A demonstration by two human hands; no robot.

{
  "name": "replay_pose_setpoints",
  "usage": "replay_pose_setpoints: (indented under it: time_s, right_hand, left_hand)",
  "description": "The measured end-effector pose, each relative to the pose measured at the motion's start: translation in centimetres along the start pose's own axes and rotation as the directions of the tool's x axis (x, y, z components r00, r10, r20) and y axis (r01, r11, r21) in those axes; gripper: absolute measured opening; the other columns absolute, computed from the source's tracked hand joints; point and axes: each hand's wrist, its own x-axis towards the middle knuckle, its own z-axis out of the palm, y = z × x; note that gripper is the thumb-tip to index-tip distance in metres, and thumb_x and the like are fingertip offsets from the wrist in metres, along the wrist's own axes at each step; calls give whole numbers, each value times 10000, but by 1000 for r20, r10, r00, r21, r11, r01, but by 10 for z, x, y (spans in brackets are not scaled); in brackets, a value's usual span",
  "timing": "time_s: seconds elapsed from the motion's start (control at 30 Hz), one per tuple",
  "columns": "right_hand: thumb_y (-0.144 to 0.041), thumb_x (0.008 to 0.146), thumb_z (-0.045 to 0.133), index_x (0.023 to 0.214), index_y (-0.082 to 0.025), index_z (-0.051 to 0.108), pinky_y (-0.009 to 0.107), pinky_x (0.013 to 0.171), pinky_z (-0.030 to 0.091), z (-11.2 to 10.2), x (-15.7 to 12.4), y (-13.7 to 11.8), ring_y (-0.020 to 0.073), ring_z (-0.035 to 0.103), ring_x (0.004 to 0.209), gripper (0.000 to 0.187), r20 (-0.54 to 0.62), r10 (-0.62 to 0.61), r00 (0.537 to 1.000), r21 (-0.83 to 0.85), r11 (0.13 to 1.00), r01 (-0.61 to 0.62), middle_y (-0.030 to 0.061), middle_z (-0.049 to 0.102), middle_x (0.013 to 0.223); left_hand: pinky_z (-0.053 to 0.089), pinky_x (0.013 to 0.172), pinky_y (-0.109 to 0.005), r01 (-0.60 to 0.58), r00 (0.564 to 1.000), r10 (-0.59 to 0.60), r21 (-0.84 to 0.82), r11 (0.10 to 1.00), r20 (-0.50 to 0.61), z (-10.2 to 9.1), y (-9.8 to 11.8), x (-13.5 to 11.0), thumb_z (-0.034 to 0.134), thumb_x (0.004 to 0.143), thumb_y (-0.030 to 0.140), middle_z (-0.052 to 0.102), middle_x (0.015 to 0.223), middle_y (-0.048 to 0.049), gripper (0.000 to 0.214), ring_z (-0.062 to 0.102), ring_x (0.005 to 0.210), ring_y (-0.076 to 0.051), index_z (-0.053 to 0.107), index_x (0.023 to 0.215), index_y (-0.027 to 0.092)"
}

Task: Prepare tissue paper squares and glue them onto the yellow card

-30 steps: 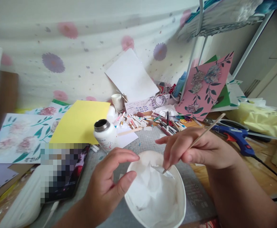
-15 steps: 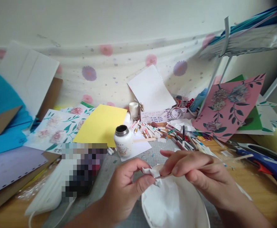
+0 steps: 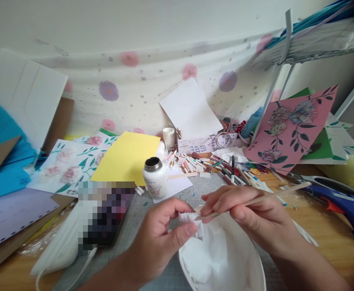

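Between thumb and fingers, my left hand (image 3: 161, 230) pinches a small crumpled piece of white tissue paper (image 3: 198, 229). My right hand (image 3: 246, 210) grips a thin pale wooden stick (image 3: 270, 195), which slants from upper right down to the left. The stick's tip lies against the upper edge of the tissue paper. Below both hands stands a white bowl (image 3: 260, 258) with more white tissue paper (image 3: 204, 260) inside. My wrists frame the bowl from either side.
A white open bottle (image 3: 155, 180) stands beyond my left hand, near yellow paper (image 3: 125, 157). Scattered markers (image 3: 191, 163) lie behind. At right are a blue glue gun (image 3: 337, 198) and a pink flower picture (image 3: 292, 129). A phone (image 3: 110, 214) leans at left.
The tissue paper has turned to show a wider pleated face in my left hand. My right hand has shifted slightly left, and the stick now tilts more steeply with its tip at the paper.
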Motion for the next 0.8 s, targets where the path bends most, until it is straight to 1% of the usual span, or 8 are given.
replay_pose_setpoints:
  time_s: [0.13, 0.2, 0.3, 0.37, 0.43, 0.53, 0.7, 0.8]
  right_hand:
    - [-243, 991, 583, 1108, -249, 754, 344, 954, 553, 1, -1, 0, 189, 722, 989, 207, 11, 6, 1000, 8, 1000, -6, 62, 785, 1010]
    - [-254, 991, 585, 1109, -262, 750, 375, 993, 527, 1, -3, 1, 196, 719, 994, 203, 5, 9, 1000, 32, 999, -9, 54, 785, 1025]
    - [-278, 995, 577, 1117, -279, 741, 406, 1007, 508, 0, -5, 4, 208, 713, 1003, 204, -26, 12, 1000, 93, 996, -10, 41, 782, 1034]
    - [-281, 997, 573, 1127, -286, 735, 396, 953, 536, 0, -5, 6, 212, 706, 1006, 207, -36, 12, 999, 128, 992, -8, 39, 777, 1038]
    - [-271, 994, 580, 1128, -284, 736, 364, 892, 563, 0, -5, 6, 205, 701, 1002, 206, -28, 13, 1000, 146, 989, -9, 41, 775, 1028]
    - [-261, 977, 608, 1119, -277, 742, 331, 857, 577, 2, -3, 4, 190, 703, 977, 195, -29, 9, 1000, 146, 989, -4, 43, 774, 1002]
    - [-205, 933, 672, 1103, -303, 735, 347, 837, 596, 2, -4, 3, 197, 726, 939, 206, -73, -9, 997, 148, 989, 20, 22, 760, 990]
    - [-180, 922, 680, 1071, -294, 740, 344, 818, 605, 3, -3, 2, 199, 732, 925, 197, -84, -13, 996, 123, 992, 23, 28, 767, 963]
  left_hand:
    - [440, 782, -277, -104, 994, 103, 41, 994, 23, -1, 2, 4, 718, 855, 327, 606, 830, -21, 178, 581, 830, -177, 697, 749, 185]
    - [427, 754, -258, -126, 992, 126, 11, 992, 9, -1, 1, 5, 746, 837, 355, 558, 801, -8, 216, 549, 801, -159, 706, 712, 184]
    - [388, 634, -214, -29, 999, 31, -157, 987, 8, -1, -3, 5, 758, 826, 418, 521, 690, 21, 255, 471, 672, -115, 705, 724, 190]
    - [382, 611, -193, 44, 999, -42, -294, 955, 11, 0, -6, 4, 777, 809, 429, 553, 673, 28, 246, 466, 649, -99, 714, 753, 198]
    - [399, 628, -179, 67, 997, -75, -380, 923, -8, 0, -8, 2, 813, 781, 396, 607, 696, 28, 209, 499, 663, -90, 729, 771, 205]
    - [428, 643, -168, 62, 997, -80, -428, 901, -23, 0, -10, 1, 845, 757, 330, 663, 719, 30, 154, 552, 676, -82, 745, 782, 215]
    - [483, 661, -157, 60, 997, -77, -437, 897, -22, 2, -7, 1, 839, 769, 250, 723, 727, 28, 94, 626, 679, -79, 752, 784, 219]
    - [510, 672, -144, 30, 999, -45, -435, 900, -24, 3, -3, 3, 825, 780, 203, 760, 758, 24, 74, 659, 690, -77, 752, 778, 217]
